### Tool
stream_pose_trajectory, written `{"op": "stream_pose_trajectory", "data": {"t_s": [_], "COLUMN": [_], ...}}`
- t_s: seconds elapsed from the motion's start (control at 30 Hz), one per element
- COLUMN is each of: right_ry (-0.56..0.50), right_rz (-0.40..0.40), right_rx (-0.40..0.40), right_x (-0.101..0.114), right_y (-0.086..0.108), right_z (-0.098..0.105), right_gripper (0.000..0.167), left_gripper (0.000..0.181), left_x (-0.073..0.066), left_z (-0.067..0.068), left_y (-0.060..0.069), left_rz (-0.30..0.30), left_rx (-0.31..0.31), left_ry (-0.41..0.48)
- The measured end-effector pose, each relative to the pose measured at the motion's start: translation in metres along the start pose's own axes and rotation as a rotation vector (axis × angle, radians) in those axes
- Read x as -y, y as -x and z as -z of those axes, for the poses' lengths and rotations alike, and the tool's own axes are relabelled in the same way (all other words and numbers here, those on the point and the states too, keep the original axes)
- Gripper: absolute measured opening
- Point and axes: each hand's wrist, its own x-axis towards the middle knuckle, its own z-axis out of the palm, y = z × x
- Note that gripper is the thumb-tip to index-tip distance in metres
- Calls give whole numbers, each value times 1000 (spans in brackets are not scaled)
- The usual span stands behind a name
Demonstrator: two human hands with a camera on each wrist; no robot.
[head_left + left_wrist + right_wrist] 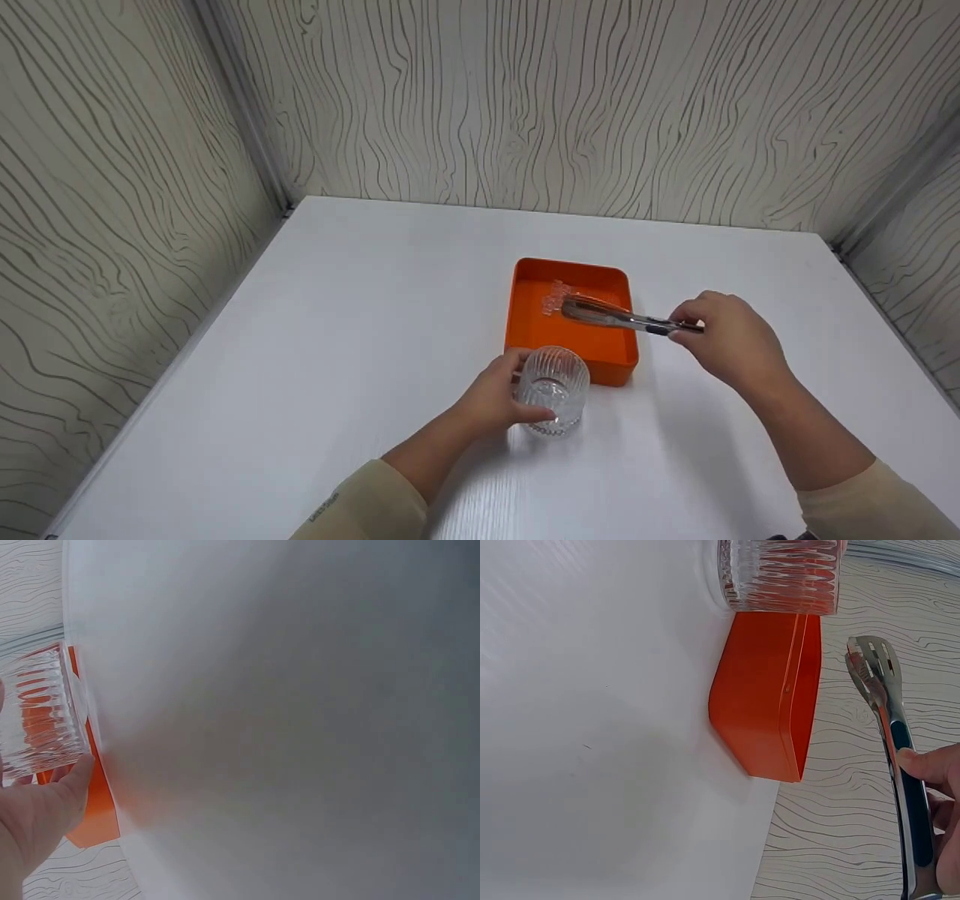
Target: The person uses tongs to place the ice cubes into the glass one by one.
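My left hand (491, 397) grips a clear ribbed glass (556, 384) in front of the orange box (600, 371). In the left wrist view the thumb and fingers curl round the glass (45, 716). Something clear shows at its bottom. Several small clear pieces (553, 298) lie together inside the box. My right hand (724, 330) holds metal tongs (600, 311), their heads above the box. The right wrist view shows the thumb on the dark grip of the tongs (904, 765), whose heads are close together; a clear bit may sit between them.
The box and glass are on the right half of a white table (360, 315). Wood-grain patterned panels (465, 105) stand behind it and along both sides.
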Motion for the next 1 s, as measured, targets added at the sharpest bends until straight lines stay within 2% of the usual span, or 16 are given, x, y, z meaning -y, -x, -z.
{"op": "stream_pose_trajectory", "data": {"t_s": [0.37,0.57,0.87,1.0], "right_ry": [-62,-51,-28,-20], "right_rz": [33,59,105,100], "right_rx": [54,58,47,62], "right_x": [4,7,9,10], "right_y": [15,21,26,26], "right_z": [6,3,-3,-4], "right_gripper": [6,8,12,12], "left_gripper": [73,74,73,73], "left_x": [1,1,-1,-2], "left_z": [-2,0,-2,-3], "left_y": [0,0,0,0], "left_rz": [22,3,32,44], "left_rx": [1,-1,-11,-14], "left_ry": [30,26,4,8]}}
